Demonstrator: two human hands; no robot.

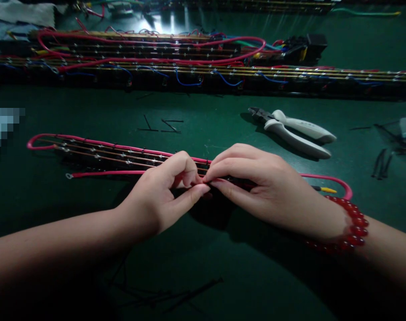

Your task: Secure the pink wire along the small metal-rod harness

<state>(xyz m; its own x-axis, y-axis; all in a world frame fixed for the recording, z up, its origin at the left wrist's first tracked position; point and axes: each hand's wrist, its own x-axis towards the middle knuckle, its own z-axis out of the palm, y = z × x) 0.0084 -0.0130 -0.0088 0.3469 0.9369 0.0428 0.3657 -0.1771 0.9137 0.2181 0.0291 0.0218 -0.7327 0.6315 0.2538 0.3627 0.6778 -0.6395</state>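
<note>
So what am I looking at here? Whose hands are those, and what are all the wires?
A camera worn on a person's head looks down at their own two hands. The left hand and right hand meet fingertip to fingertip over a long strip of wires with a pink wire looping round it, pinching something too small to make out. It lies on a green table. Nearby lie white-handled cutters and little black ties. More wire strips lie further back. A red bead bracelet is on the right wrist.

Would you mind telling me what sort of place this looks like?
Probably an electronics or wiring assembly bench: both hands, left hand and right hand, work a pink-wired strip on a green mat, beside white-handled cutters and more wired strips.
</note>
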